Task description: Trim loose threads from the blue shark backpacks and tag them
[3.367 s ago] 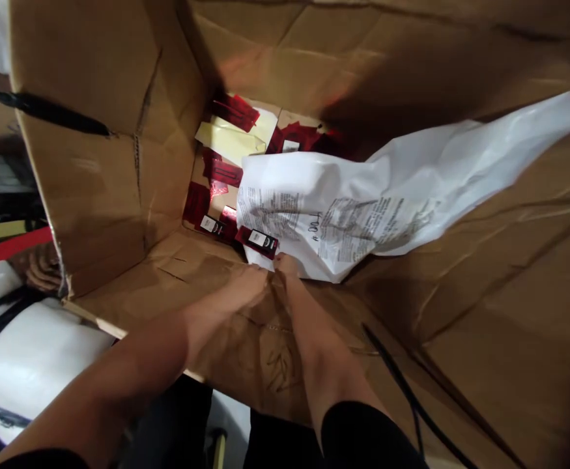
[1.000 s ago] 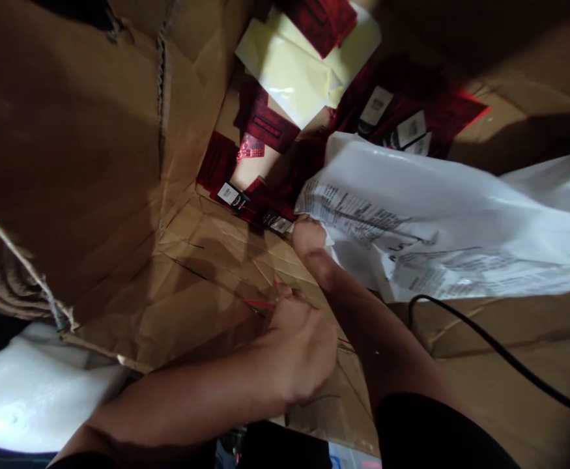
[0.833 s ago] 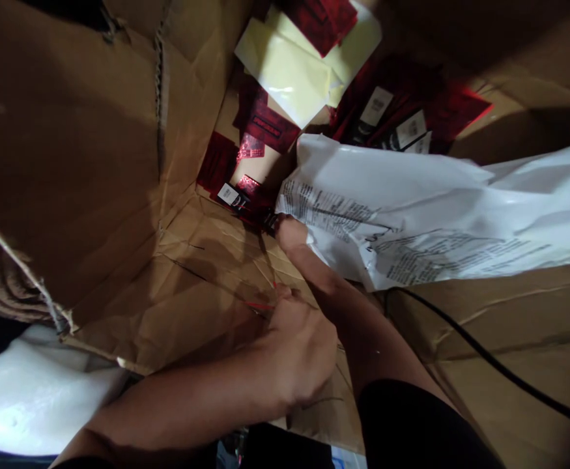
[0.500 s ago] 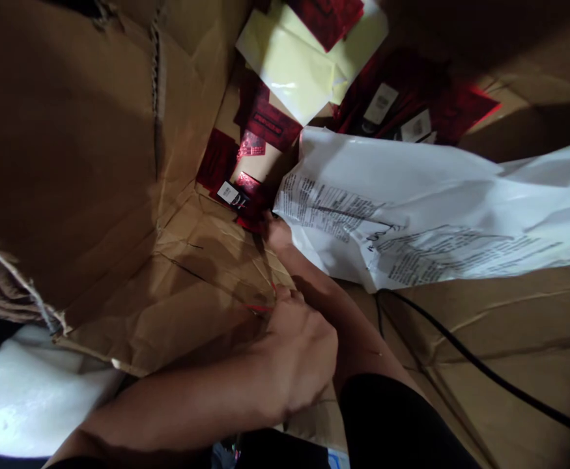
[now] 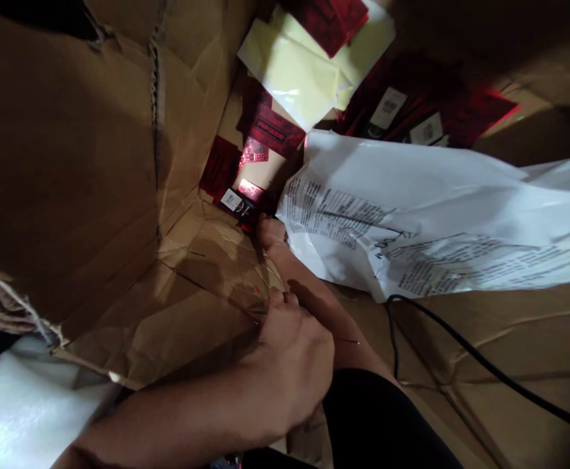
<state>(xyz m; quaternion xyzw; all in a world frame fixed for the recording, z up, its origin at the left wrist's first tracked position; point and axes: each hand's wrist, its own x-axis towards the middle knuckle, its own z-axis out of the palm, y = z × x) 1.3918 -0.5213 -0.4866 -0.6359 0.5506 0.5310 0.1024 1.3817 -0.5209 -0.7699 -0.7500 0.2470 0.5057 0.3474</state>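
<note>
My left hand [image 5: 294, 358] is closed in the foreground above the cardboard, knuckles up. A small red tip [image 5: 258, 288] shows just beyond its fingers, and a thin dark wire-like piece [image 5: 348, 341] sticks out on its right side. What it grips is mostly hidden. Deeper in the box, my right hand [image 5: 271, 233] has its fingers curled at the end of a red packet [image 5: 250, 212] bearing a white label; the fingertips are partly in shadow. More shiny red packets [image 5: 277, 130] lie beyond it. A white printed plastic bag [image 5: 412, 195] lies right beside that hand.
Tall walls of a large cardboard box [image 5: 70, 163] surround my arms. Yellowish-white sheets [image 5: 294, 68] lie on red packets at the back. A black cable [image 5: 484, 365] crosses the right side. White plastic wrapping [image 5: 30, 404] and coiled rope [image 5: 1, 299] are outside at left.
My right hand has moved slightly left against the red packet. My left hand has stayed closed and shifted a little; the red strips by its fingers show less. The view has shifted slightly.
</note>
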